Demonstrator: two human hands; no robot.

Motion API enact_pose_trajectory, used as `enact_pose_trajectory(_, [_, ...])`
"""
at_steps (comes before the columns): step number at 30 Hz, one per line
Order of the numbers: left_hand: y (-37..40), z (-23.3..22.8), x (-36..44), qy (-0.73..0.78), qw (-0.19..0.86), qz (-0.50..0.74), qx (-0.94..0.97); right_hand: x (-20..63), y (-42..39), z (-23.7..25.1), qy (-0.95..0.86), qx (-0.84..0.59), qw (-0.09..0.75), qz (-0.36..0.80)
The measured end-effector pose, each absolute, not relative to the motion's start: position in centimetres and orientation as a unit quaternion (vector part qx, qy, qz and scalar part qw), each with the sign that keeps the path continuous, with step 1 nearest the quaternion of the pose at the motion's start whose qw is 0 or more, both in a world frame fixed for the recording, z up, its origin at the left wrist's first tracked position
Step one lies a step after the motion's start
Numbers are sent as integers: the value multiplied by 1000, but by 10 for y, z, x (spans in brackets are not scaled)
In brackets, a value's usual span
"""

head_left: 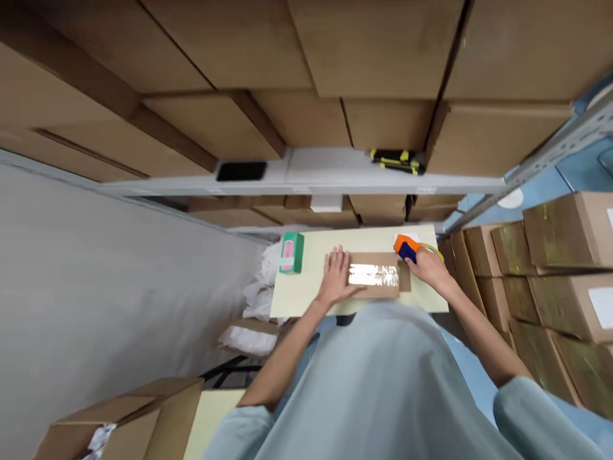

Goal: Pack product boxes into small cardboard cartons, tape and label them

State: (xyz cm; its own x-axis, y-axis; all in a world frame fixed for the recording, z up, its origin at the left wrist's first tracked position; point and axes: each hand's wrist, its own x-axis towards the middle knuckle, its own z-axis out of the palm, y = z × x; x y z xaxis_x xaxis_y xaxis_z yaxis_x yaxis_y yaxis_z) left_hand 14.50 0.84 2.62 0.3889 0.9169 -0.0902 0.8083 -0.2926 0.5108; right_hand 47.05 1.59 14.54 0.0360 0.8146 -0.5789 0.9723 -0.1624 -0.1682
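A small cardboard box (371, 292) lies on the pale yellow table (313, 241), with a shiny strip of clear tape (373, 275) along its top. My left hand (336, 276) rests flat on the box's left end, fingers spread. My right hand (428, 265) is wrapped around an orange and dark blue tape dispenser (406, 246) beside the box's right end. Part of the dispenser's roll shows behind my fingers. At the table's left end stands a green box with a pink front (292, 253).
Shelves of cardboard boxes (280, 61) rise behind the table. A black phone-like object (241, 170) and black-and-yellow tools (397, 161) lie on the shelf. Stacked boxes (550, 281) stand at right, crumpled white paper (258, 294) at left. An open carton (163, 415) sits at lower left.
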Motion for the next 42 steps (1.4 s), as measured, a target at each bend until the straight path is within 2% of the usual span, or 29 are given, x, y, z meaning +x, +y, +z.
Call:
enact_pose_trajectory(5, [48, 92, 202, 442, 151, 252, 848, 435, 82, 199, 717, 642, -40, -269])
enact_pose_trajectory(8, [93, 133, 222, 464, 111, 337, 812, 395, 137, 237, 794, 559, -83, -224])
enact_pose_trajectory(10, [124, 152, 222, 500, 117, 368, 775, 368, 172, 255, 822, 533, -83, -183])
enact_pose_trajectory(13, [158, 167, 213, 555, 159, 382, 721, 338, 213, 269, 837, 526, -33, -147])
enact_pose_trajectory(18, [163, 161, 199, 572, 211, 377, 697, 309, 248, 264, 836, 529, 5, -142])
enact_pose_trajectory(21, [140, 138, 189, 571, 233, 361, 700, 307, 247, 247, 833, 538, -10, -131])
enact_pose_trajectory(24, [95, 94, 167, 608, 259, 340, 669, 331, 216, 206, 824, 545, -99, -118])
enact_pose_trajectory(27, [28, 40, 138, 670, 283, 321, 607, 379, 142, 147, 777, 582, -192, -144])
enact_pose_trajectory(31, [-53, -6, 114, 751, 324, 272, 507, 436, 5, 85, 691, 646, -188, -265])
enact_pose_trajectory(35, [-72, -15, 122, 761, 319, 250, 506, 440, -78, 53, 619, 668, -143, -388])
enact_pose_trajectory(39, [-51, -7, 143, 773, 290, 221, 519, 420, -77, 25, 601, 662, -114, -433])
enact_pose_trajectory(42, [-34, 0, 158, 802, 279, 146, 507, 410, -60, -2, 564, 684, -149, -438])
